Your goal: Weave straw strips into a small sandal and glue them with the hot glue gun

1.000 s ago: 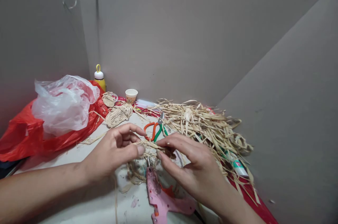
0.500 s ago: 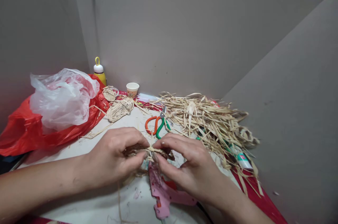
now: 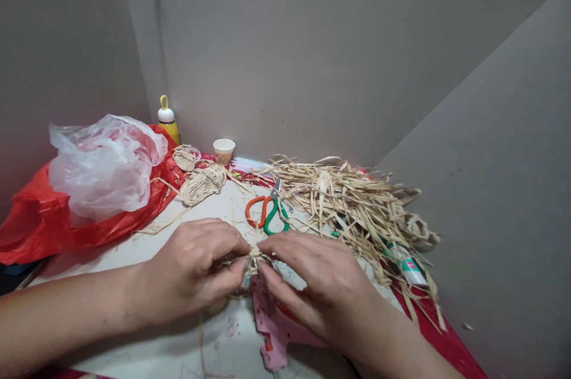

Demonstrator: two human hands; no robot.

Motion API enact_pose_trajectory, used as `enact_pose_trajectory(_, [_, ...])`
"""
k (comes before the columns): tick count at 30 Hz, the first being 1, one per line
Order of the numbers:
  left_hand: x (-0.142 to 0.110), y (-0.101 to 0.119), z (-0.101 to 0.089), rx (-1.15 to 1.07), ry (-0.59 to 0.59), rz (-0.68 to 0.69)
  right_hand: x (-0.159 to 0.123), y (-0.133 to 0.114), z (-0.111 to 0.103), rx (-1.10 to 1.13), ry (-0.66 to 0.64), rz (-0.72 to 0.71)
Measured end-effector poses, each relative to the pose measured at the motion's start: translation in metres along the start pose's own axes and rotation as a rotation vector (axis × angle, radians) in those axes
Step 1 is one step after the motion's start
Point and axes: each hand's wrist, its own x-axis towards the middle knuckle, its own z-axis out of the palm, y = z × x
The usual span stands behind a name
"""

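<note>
My left hand [image 3: 196,269] and my right hand [image 3: 312,281] meet at the middle of the white table [image 3: 147,254]. Both pinch a small twisted bundle of dry straw [image 3: 254,253] between thumb and fingertips. Most of the straw piece is hidden under my fingers; a loose strand [image 3: 201,343] trails toward me. A pink glue gun [image 3: 274,331] lies on the table just below my right hand. Orange and green scissors [image 3: 266,212] rest just beyond my fingertips.
A heap of loose straw strips [image 3: 352,203] fills the right side, with a glue tube [image 3: 410,269] in it. Coiled straw pieces [image 3: 203,182], a paper cup [image 3: 223,150] and a yellow bottle [image 3: 168,120] stand at the back. Clear and red plastic bags [image 3: 102,171] sit left. Grey walls enclose the table.
My hands have closed together over the straw piece and lowered toward the table. The left fingers, spread a second ago, now curl round it. The camera view has shifted slightly.
</note>
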Motion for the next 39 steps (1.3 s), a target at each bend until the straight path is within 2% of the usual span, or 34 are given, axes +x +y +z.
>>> enact_pose_trajectory(4, [-0.002,-0.002,0.005,-0.033,0.063,0.05,-0.002,-0.003,0.004,-0.067,0.024,-0.048])
enact_pose_trajectory(14, [-0.004,-0.002,0.006,-0.072,0.015,-0.046,0.004,0.0,0.007,-0.014,0.049,-0.067])
enact_pose_trajectory(17, [-0.004,0.0,0.004,-0.068,0.071,-0.071,0.003,-0.001,0.005,0.105,0.049,-0.022])
enact_pose_trajectory(23, [-0.004,-0.003,0.004,-0.062,0.232,-0.101,0.002,0.0,0.001,0.118,0.216,0.134])
enact_pose_trajectory(27, [-0.005,-0.003,0.005,-0.052,0.296,-0.085,0.004,0.0,0.006,0.086,0.239,0.137])
enact_pose_trajectory(39, [-0.006,-0.004,0.012,-0.002,0.358,-0.078,0.006,-0.001,0.013,0.125,0.325,0.093])
